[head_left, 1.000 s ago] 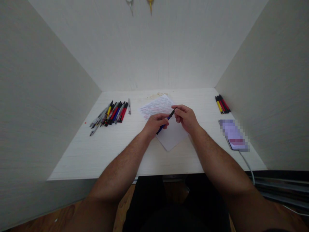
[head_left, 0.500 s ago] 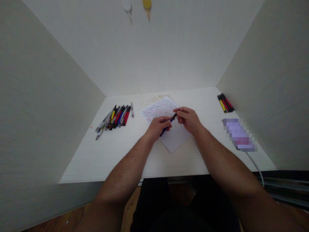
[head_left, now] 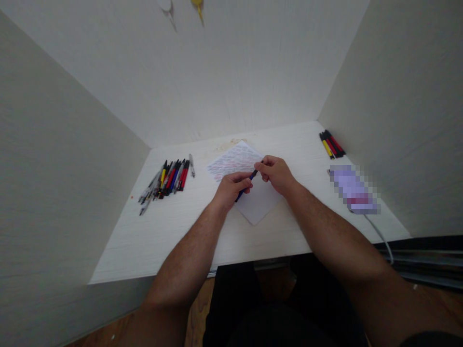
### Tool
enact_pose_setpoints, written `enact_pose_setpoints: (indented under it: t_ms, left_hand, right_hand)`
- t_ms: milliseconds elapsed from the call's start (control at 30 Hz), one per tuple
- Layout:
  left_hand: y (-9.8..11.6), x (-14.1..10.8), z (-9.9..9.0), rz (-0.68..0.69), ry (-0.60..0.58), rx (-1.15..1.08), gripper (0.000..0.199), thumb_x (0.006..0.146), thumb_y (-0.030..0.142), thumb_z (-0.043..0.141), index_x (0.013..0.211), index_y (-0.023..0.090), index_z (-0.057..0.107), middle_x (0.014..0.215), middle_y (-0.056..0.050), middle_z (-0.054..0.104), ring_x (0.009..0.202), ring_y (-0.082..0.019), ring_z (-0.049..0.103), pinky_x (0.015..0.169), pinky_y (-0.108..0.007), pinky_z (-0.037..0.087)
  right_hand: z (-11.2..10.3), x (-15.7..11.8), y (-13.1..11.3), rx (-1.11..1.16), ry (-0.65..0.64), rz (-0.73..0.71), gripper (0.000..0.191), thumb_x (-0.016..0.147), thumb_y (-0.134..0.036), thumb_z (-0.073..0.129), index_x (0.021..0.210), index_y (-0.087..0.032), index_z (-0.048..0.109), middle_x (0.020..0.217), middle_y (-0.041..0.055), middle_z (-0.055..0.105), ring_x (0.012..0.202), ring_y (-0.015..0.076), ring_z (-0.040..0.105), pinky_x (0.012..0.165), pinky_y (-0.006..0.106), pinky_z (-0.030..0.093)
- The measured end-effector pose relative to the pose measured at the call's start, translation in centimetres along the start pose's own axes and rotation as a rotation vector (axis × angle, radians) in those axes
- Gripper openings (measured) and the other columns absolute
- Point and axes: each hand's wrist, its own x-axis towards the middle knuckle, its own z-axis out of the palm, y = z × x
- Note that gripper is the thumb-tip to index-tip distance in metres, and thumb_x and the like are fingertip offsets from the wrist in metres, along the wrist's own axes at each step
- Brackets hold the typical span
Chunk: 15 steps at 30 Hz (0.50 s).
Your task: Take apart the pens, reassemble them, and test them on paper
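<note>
A blue pen (head_left: 239, 195) with a dark upper end is held slantwise between my two hands, above a sheet of paper (head_left: 255, 207). My left hand (head_left: 232, 189) is closed round the pen's blue barrel. The fingertips of my right hand (head_left: 273, 169) pinch its dark upper end, hiding the tip. Coloured scribbled lines cover the far part of the paper, while the near part is blank.
On the left of the white table (head_left: 173, 241) lies a bunch of pens (head_left: 168, 178), with one clear pen (head_left: 192, 166) beside it. Several yellow and red pens (head_left: 332, 144) lie far right. A blurred-out phone (head_left: 352, 189) with a white cable (head_left: 379, 233) is nearer. Walls enclose three sides.
The camera view has tilted and shifted slightly. Both hands keep their hold on the blue pen, with the right fingers still at its upper end.
</note>
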Motion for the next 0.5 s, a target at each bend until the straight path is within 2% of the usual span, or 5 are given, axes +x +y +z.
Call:
enact_pose_setpoints:
  t_ms: [67,267,333,400,500]
  left_hand:
    - [0.03,-0.01,0.04,-0.004,0.004,0.005,0.042,0.064,0.033,0.077,0.100,0.012,0.073,0.067,-0.002,0.066,0.053,-0.010,0.054,0.054,-0.025,0.039]
    - [0.11,0.06,-0.09,0.004,-0.011,-0.007,0.040,0.066,0.033,0.075,0.100,0.012,0.074,0.067,-0.002,0.065,0.054,-0.010,0.055,0.053,-0.024,0.038]
    - [0.07,0.07,-0.13,0.006,-0.015,-0.014,0.039,0.067,0.033,0.075,0.100,0.012,0.074,0.067,-0.002,0.065,0.054,-0.010,0.054,0.053,-0.024,0.038]
    - [0.03,0.06,-0.12,0.006,-0.014,-0.006,0.039,0.066,0.033,0.076,0.100,0.012,0.074,0.067,-0.002,0.065,0.054,-0.010,0.054,0.053,-0.024,0.038]
    - [0.01,0.05,-0.08,0.000,-0.007,0.005,0.039,0.066,0.033,0.076,0.099,0.013,0.074,0.067,-0.002,0.066,0.054,-0.010,0.054,0.054,-0.024,0.038]
  right_hand:
    - [-0.01,0.04,0.07,-0.027,0.027,0.008,0.043,0.060,-0.046,0.082,0.058,-0.021,0.047,0.043,-0.0081,0.043,0.038,0.0058,0.037,0.038,0.022,0.028]
    - [-0.10,-0.07,-0.47,0.067,-0.090,0.035,0.027,0.065,-0.037,0.077,0.079,-0.017,0.066,0.056,-0.0040,0.058,0.042,0.0060,0.042,0.040,0.021,0.031]
    - [-0.10,-0.05,-0.42,0.064,-0.066,0.015,0.024,0.064,-0.034,0.077,0.071,-0.018,0.062,0.053,-0.0049,0.055,0.041,0.0057,0.042,0.040,0.021,0.030]
    - [-0.07,0.02,-0.21,0.041,-0.016,-0.007,0.029,0.063,-0.034,0.079,0.061,-0.019,0.054,0.048,-0.0069,0.049,0.039,0.0054,0.039,0.039,0.022,0.029]
    - [-0.01,0.07,-0.01,0.020,0.027,-0.011,0.038,0.062,-0.038,0.081,0.057,-0.021,0.047,0.043,-0.0085,0.043,0.038,0.0054,0.036,0.038,0.022,0.028]
